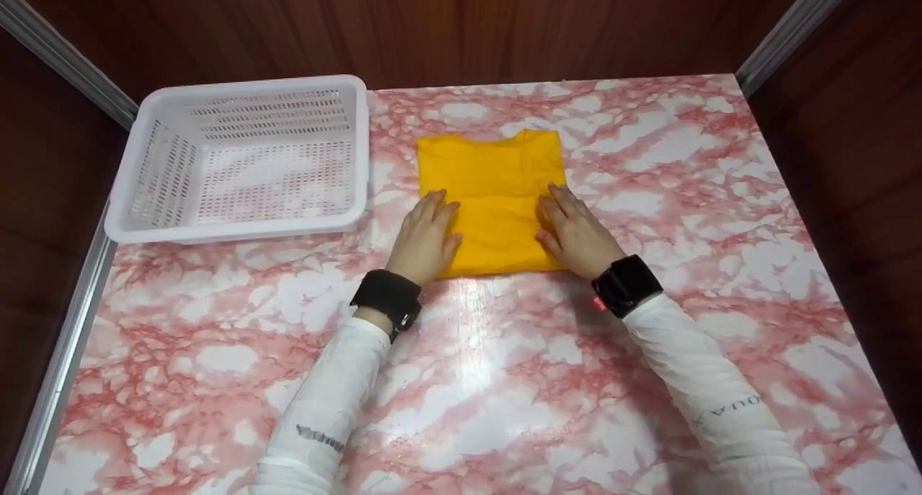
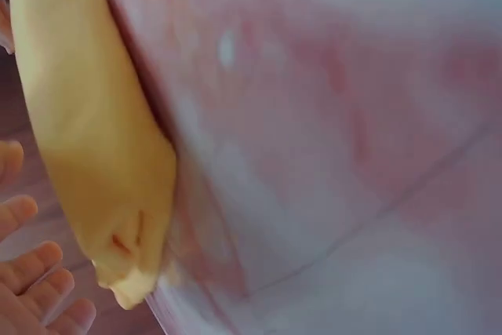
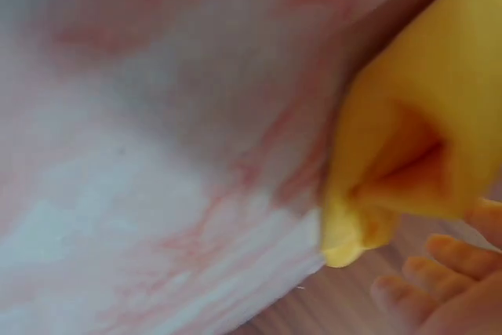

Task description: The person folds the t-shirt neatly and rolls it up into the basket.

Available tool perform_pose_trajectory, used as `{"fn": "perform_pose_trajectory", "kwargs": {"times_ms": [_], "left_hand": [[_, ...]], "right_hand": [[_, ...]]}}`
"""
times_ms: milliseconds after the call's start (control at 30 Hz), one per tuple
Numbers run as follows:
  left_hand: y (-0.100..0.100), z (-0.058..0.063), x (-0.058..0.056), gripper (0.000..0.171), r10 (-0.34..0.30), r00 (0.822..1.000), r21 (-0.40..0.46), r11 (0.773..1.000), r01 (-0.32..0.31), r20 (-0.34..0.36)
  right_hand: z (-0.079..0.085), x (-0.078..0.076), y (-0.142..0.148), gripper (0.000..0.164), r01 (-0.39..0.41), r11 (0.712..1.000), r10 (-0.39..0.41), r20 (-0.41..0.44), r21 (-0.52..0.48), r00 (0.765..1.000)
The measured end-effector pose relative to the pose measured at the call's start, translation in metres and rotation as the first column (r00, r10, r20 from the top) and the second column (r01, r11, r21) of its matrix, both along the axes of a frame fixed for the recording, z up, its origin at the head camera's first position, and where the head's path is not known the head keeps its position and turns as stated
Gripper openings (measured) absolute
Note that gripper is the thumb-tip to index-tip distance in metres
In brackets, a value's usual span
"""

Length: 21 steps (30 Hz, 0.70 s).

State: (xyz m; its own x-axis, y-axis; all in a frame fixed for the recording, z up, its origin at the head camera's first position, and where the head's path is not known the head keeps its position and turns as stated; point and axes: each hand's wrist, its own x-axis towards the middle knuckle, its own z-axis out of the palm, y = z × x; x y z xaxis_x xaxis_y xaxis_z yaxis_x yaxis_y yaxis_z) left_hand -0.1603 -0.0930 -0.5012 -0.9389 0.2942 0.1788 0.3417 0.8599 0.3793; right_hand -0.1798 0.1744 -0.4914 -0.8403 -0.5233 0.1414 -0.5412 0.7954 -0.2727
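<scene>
A yellow folded shirt (image 1: 497, 228) lies on the table, its neckline at the far edge. My left hand (image 1: 425, 239) is at the shirt's left edge, fingers extended, with the thumb near the cloth. At the right edge is my right hand (image 1: 576, 232), its fingers spread and relaxed. In the left wrist view the thick folded side of the shirt (image 2: 94, 115) shows beside the left fingertips (image 2: 47, 256). The right wrist view has a gap between layers at the shirt's side (image 3: 423, 115), near the right fingers (image 3: 463, 256). Neither hand curls round the cloth.
A white perforated plastic basket (image 1: 245, 232) stands at the back left of the red-and-white marbled table (image 1: 475, 394). Dark wood panels (image 1: 461, 27) border the table at the back and both sides.
</scene>
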Motion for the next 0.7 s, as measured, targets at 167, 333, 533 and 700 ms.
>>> {"fn": "perform_pose_trajectory", "kwargs": {"times_ms": [167, 333, 533, 700], "left_hand": [[0.004, 0.001, 0.023, 0.061, -0.104, 0.994, -0.075, 0.992, 0.106, 0.039], [0.004, -0.006, 0.041, 0.067, -0.185, 0.979, -0.150, 0.969, 0.196, 0.088], [-0.002, -0.013, 0.049, 0.065, -0.194, 0.969, -0.162, 0.962, 0.218, 0.150], [-0.003, -0.013, 0.046, 0.063, -0.185, 0.968, -0.154, 0.965, 0.212, 0.170]], "right_hand": [[0.002, 0.023, -0.003, 0.067, -0.061, 0.995, 0.058, 0.045, 0.078, 0.997], [-0.005, 0.039, -0.006, 0.070, -0.142, 0.979, 0.140, 0.022, 0.149, 0.990], [-0.015, 0.042, -0.006, 0.067, -0.204, 0.963, 0.197, 0.053, 0.177, 0.979], [-0.020, 0.038, -0.004, 0.064, -0.207, 0.961, 0.187, 0.116, 0.183, 0.975]]}}
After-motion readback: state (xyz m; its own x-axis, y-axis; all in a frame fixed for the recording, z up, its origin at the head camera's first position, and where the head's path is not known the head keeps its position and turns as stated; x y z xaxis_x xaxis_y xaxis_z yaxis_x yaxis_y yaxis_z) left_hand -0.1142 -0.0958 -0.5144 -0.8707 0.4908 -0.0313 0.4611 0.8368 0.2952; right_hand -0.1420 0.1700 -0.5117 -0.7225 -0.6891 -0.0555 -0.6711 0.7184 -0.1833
